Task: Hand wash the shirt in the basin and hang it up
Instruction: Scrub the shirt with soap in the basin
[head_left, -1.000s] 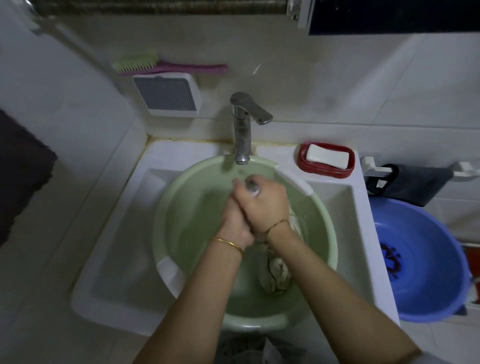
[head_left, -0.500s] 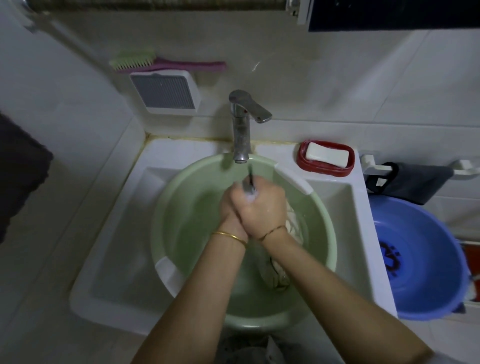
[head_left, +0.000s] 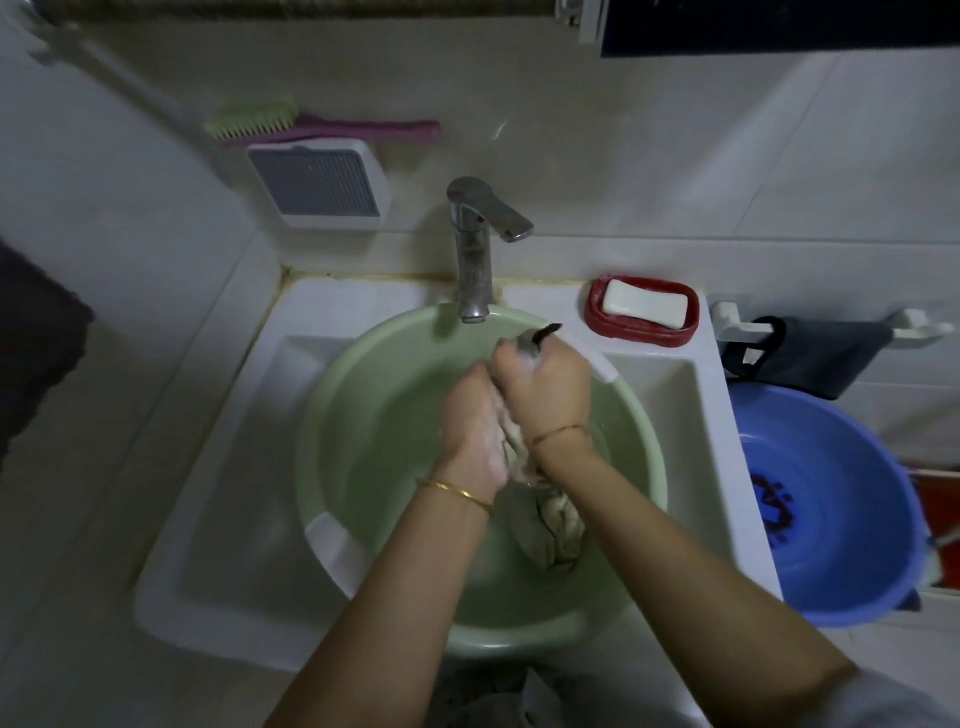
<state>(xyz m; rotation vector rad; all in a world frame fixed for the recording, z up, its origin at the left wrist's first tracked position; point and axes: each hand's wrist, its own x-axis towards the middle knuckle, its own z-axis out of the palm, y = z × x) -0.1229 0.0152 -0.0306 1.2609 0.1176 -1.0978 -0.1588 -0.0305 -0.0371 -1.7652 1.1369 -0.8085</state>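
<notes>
A wet, bunched beige-grey shirt (head_left: 550, 525) hangs down into the pale green basin (head_left: 363, 374), which sits in the white sink (head_left: 218, 525). My left hand (head_left: 475, 431) and my right hand (head_left: 545, 389) are pressed together above the water, both gripping the upper part of the shirt between them. A dark bit of the fabric sticks out above my right fist. The lower end of the shirt trails in the water by the basin's near right side.
A chrome tap (head_left: 475, 244) stands over the basin's far rim. A white soap bar in a red dish (head_left: 641, 312) sits on the sink's right corner. A blue basin (head_left: 831, 509) is on the right. A brush (head_left: 311, 127) lies on a wall unit.
My hands have slid against each other while rubbing the shirt; the right fist moved up and to the right, towards the tap, and the left dropped back a little.
</notes>
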